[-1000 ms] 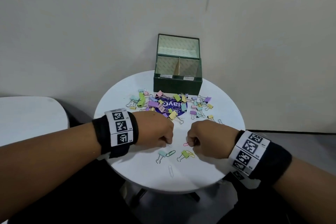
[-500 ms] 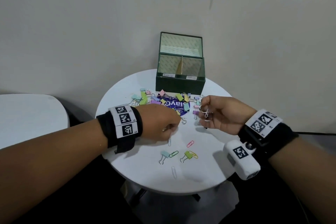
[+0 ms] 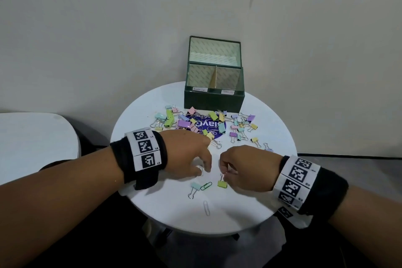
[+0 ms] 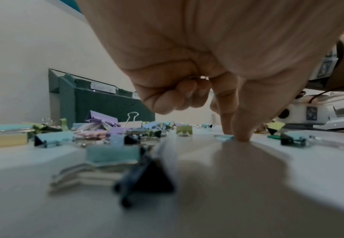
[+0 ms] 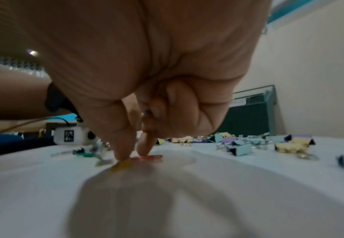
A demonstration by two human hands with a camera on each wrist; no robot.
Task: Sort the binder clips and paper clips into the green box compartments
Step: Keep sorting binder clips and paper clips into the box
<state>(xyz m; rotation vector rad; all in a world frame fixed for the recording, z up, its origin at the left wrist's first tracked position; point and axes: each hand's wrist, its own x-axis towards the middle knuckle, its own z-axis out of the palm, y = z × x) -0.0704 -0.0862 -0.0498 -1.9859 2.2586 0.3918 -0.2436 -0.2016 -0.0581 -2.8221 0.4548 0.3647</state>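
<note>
Clips lie mostly in a loose pile on the white round table, just in front of the green box, whose 2 front compartments show no clips from the head view. A few strays sit nearer the person: blue binder clip touching a green paper clip, a white paper clip apart near the table edge.

L hand: thumb + index tips down on the table, w/ a pale paper clip right at the tips; other fingers curled into the palm. Can't tell if the clip is actually pinched or just touched.

R hand: thumb + index tips down on the table; a red paper clip lies at the index tip and a yellow-green binder clip just beside the thumb tip. Rest of the R fingers curled in. Pinch vs. touch – can't tell.

Hands are near each other, not touching.
</note>
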